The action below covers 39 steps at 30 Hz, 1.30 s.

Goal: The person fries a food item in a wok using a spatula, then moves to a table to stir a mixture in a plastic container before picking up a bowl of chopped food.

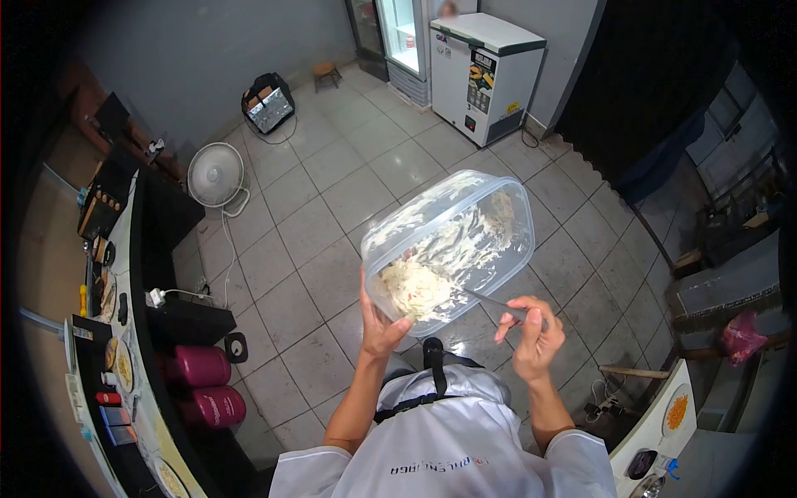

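Note:
A clear rectangular plastic container (519, 224) is held up in front of my body, tilted so its lower left corner is lowest. My left hand (382, 328) grips that corner, thumb on the near wall and fingers around the outside. A creamy, pale yellow mixture (413, 290) with small reddish bits is heaped in this corner, and white smears coat the walls and bottom. My right hand (535, 336) is closed around the handle of a grey-handled utensil (494, 305). The utensil reaches over the near rim, its head hidden in the mixture.
A counter (137, 332) with plates of food runs along the left, above two dark pink gas cylinders (207, 407). A white fan (217, 176) and a black bag (268, 104) stand on the tiled floor. Behind is a white chest freezer (490, 75); a table (656, 415) with a plate is lower right.

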Tool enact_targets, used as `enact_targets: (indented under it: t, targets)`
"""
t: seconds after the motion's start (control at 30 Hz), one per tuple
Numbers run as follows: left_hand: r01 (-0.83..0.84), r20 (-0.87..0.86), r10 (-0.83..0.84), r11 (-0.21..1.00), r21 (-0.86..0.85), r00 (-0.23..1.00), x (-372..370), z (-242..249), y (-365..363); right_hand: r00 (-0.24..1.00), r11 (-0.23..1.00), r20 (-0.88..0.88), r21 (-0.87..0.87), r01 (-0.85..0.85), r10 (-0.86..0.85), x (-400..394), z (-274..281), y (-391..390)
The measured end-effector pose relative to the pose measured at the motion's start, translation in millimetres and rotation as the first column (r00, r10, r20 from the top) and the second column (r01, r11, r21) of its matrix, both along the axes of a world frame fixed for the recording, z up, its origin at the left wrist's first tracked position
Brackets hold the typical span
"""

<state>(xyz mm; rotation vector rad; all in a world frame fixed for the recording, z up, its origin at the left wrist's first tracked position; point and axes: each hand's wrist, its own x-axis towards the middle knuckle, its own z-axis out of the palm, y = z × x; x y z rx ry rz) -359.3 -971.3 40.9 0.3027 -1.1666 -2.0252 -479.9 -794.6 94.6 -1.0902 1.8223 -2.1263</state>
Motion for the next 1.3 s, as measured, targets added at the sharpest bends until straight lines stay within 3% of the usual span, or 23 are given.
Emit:
enact_targets:
  t: [0.13,0.2,0.4,0.57,0.87,1.3]
  targets:
    - [0.067,-0.042,-0.066,0.998,0.013,0.997,-8.3,9.2,-3.7,0.997,1.000,0.072,-0.004,0.000,0.000,15.6,-0.3,-6.6]
    - [0.067,-0.033,-0.067,0.998,0.007,0.997,-12.4,6.3,-1.6,0.917,0.998,0.400,-0.053,0.025,-0.001,14.9,-4.1,-8.7]
    - [0.043,0.018,-0.044,0.997,0.059,0.999,-16.3,-8.9,-4.2,0.825,0.995,0.564,-0.088,0.053,0.006,0.7,-10.7,-22.0]
    - [0.031,0.004,-0.032,0.985,0.167,0.999,-16.8,-16.1,-1.2,0.826,0.989,0.564,-0.128,0.076,0.010,-12.6,-7.8,-19.6]
    - [0.017,-0.015,-0.014,0.978,0.207,1.000,-10.0,-11.9,1.6,0.871,0.982,0.491,-0.171,0.084,0.011,-25.3,8.3,-13.5]
    - [0.064,-0.046,-0.058,0.988,0.143,0.997,0.8,-18.4,3.7,0.932,0.999,0.361,-0.035,-0.019,0.031,-18.0,9.3,-7.1]
